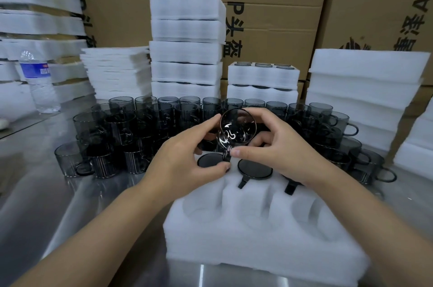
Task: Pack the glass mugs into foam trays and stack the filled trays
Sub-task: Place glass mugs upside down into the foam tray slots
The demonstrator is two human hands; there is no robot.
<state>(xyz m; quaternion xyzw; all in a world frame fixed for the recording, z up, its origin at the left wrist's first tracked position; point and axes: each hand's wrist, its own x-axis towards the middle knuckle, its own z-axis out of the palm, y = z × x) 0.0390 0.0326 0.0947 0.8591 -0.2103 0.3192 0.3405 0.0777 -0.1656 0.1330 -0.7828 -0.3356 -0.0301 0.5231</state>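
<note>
Head camera looks down on a steel table (35, 169). At far left a water bottle (39, 83) stands beside piled foam, out of the working area. Loose mugs (121, 132) crowd the table in rows, rims up, near enough to be taken one at a time. The left hand (187, 160) pinches the held mug (236, 127) between a forefinger on its round edge and a thumb down by the handle. The right hand (276, 143) grips the other side, its thumb also at the handle. The mug is tipped so one round end faces the camera. It hangs above the far row of the foam tray (257, 235), probably so the handle can be turned to line up with a slot. In that far row seated mugs (255, 168) show as dark discs, with their handles lying in slots toward the person. The near pockets are empty. Behind, filled trays (186, 52) stand stacked, and empty foam (365, 90) rises at far right, handy for the next tray.
</note>
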